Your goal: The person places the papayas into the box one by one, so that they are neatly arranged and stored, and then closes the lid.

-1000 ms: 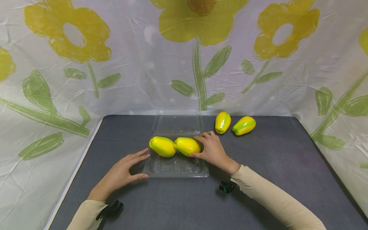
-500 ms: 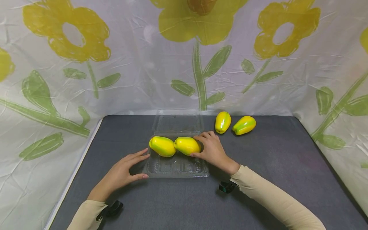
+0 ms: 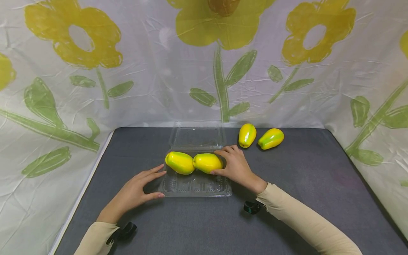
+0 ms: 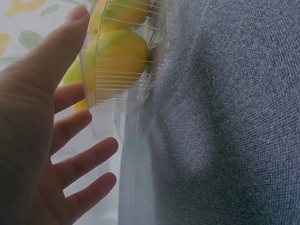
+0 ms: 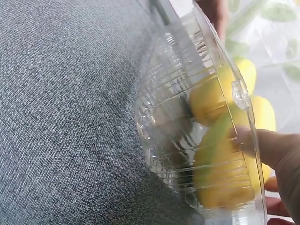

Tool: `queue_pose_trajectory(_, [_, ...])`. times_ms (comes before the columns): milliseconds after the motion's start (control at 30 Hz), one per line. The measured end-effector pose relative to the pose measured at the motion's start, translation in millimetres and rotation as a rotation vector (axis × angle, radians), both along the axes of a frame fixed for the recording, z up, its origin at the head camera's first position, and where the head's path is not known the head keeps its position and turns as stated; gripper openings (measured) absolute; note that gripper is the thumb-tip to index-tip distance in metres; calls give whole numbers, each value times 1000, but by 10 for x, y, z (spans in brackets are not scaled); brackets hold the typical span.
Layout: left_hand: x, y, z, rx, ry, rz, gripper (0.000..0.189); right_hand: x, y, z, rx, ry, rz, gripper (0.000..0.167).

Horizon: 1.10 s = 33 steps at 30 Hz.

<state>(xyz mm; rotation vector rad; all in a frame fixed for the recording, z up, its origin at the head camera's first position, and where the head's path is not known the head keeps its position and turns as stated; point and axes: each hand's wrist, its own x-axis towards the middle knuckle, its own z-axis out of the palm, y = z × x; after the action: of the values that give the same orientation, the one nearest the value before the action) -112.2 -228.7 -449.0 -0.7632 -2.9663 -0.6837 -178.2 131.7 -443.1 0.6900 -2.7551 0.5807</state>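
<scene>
Two yellow-green papayas lie end to end in a clear plastic clamshell container (image 3: 194,186), whose lid (image 3: 197,137) is folded back behind it. My right hand (image 3: 236,166) grips the right papaya (image 3: 207,163) by its outer end, thumb in front and fingers behind. In the right wrist view that papaya (image 5: 222,164) shows through the clear wall, the thumb over the rim. The left papaya (image 3: 180,163) sits beside it. My left hand (image 3: 137,187) is spread at the container's left side, fingertips at the rim; the left wrist view shows its fingers (image 4: 89,161) extended and apart.
Two more papayas lie at the back right of the dark grey table (image 3: 302,198), one upright in view (image 3: 247,135) and one slanted (image 3: 271,139). A white cloth (image 3: 153,71) printed with yellow flowers hangs behind and at both sides.
The right papaya has settled very slightly lower in the container, my right hand still on it. My left hand has stayed where it was.
</scene>
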Motion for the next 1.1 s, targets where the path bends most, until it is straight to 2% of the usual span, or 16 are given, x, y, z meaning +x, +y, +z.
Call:
queue_pose_trajectory(200, [4, -3, -2, -3, -1, 6, 79, 6, -4, -4, -24, 8, 11, 69])
queue_pose_trajectory(400, [8, -6, -9, 12, -2, 0, 79, -9, -25, -28, -34, 19, -12, 61])
queue_pose_trajectory(600, [2, -11, -26, 16, -2, -6, 79, -18, -36, -25, -15, 14, -33, 62])
queue_pose_trajectory(900, [-9, -22, -14, 23, 4, -12, 78, -13, -27, -6, -22, 4, -22, 64])
queue_pose_trajectory(1100, [-18, -25, -19, 28, 7, -14, 78, -22, -32, 14, -7, 2, -30, 58])
